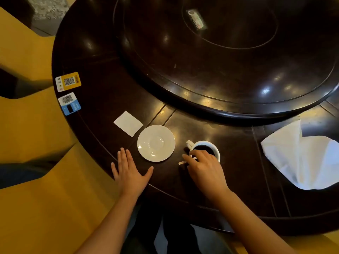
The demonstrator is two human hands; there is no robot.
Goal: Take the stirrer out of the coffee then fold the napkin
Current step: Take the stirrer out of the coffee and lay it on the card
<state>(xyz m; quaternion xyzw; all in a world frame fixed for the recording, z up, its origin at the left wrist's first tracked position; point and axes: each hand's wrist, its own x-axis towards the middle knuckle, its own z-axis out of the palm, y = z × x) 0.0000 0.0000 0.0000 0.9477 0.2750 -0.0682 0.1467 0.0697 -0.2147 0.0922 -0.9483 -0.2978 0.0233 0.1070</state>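
A white cup of dark coffee (205, 147) stands on the dark round table (102, 74), its handle pointing left. My right hand (203, 168) covers the cup's near rim and pinches a pale wooden stirrer (182, 162), whose free end sticks out to the left of my fingers. The stirrer's other end is hidden under my hand. My left hand (129, 172) lies flat and open on the table edge, just left of an empty white saucer (156, 143). A crumpled white napkin (304, 156) lies unfolded at the right.
A small white square card (128, 123) lies beyond the saucer. Two QR-code stickers (68, 81) sit at the table's left edge. A large dark turntable (225, 52) fills the table's middle. Yellow chairs (27, 134) stand to the left.
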